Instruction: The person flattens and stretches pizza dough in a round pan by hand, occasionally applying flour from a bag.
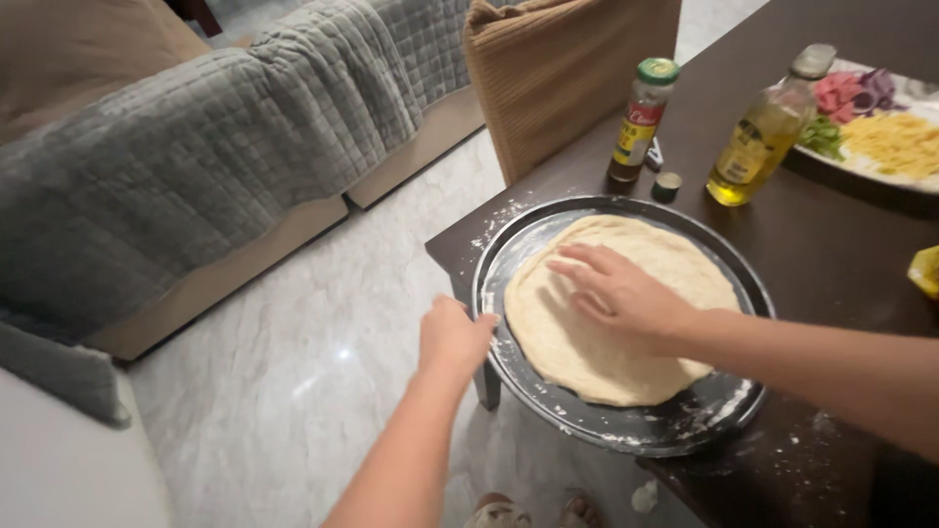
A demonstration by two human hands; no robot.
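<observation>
A round dark metal pan dusted with flour sits on the near corner of a dark wooden table. A flat disc of pale dough fills most of it. My right hand lies flat on the dough, fingers spread and pointing left. My left hand grips the pan's left rim at the table edge.
Behind the pan stand a sauce bottle with a green cap, a small loose cap and an oil bottle. A plate of chopped toppings and grated cheese lies far right. A chair back and a grey-covered sofa stand to the left.
</observation>
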